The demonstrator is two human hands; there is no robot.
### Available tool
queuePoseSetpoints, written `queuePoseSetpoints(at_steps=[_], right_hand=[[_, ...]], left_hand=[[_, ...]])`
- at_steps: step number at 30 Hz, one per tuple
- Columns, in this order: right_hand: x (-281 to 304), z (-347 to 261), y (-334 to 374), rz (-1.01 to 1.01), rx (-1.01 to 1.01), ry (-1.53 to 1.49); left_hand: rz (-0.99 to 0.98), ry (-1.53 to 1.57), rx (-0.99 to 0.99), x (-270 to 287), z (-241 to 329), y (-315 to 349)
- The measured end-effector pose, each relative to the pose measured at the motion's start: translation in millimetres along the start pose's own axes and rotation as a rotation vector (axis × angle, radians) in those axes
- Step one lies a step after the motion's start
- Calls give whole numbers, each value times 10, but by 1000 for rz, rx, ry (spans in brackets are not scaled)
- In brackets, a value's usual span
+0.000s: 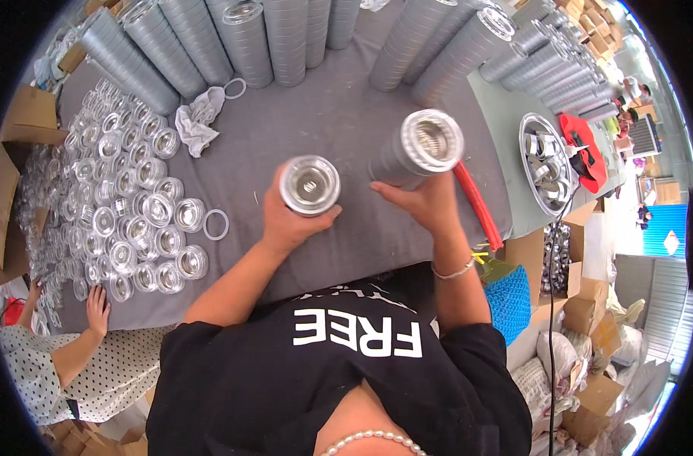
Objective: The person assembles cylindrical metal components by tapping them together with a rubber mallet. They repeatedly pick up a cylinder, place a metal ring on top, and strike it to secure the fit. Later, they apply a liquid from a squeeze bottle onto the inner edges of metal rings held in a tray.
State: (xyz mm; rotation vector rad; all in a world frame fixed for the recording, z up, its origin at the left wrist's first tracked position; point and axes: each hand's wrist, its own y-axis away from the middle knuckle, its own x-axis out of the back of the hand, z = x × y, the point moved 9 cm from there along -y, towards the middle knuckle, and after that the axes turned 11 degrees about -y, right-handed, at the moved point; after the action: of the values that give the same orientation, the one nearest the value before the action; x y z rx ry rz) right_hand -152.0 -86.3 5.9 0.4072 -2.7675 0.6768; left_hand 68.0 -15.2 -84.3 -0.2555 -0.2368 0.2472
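Left fingers (331,218) grip a clear-lidded container (310,185); right fingers (388,192) grip a grey cylinder (409,153). Apparent step: two-handed handling; next move likely calls for steady grips.

Lids (156,209) lie on the table (232,182), left of both hands (285,222).

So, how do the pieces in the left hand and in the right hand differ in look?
The left piece shows almost only its clear top, while the right piece also shows a grey side. The right piece looks larger in the picture than the left piece. Both have round, clear tops.
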Motion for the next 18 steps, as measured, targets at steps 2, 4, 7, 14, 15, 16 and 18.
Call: queuePoseSetpoints(at_steps=[2,4,7,14,15,16,18], right_hand=[[21,-233,-81,-63,-13,-39],[53,-444,-46,-148,-2,-40],[-343,-571,-90,-251,-107,-97],[-870,-546,-104,-296,48,-142],[-830,-562,-99,-278,54,-136],[-831,-539,-96,-275,44,-140],[-883,-488,-90,-281,28,-150]], left_hand=[[-41,-89,80,-81,-166,117],[-102,-282,120,-150,-136,134],[-240,-312,228,-127,-451,187],[207,134,-366,441,1133,-338],[178,108,-414,364,1391,-429],[152,81,-458,298,1586,-489],[48,-1,-459,201,1809,-520]])
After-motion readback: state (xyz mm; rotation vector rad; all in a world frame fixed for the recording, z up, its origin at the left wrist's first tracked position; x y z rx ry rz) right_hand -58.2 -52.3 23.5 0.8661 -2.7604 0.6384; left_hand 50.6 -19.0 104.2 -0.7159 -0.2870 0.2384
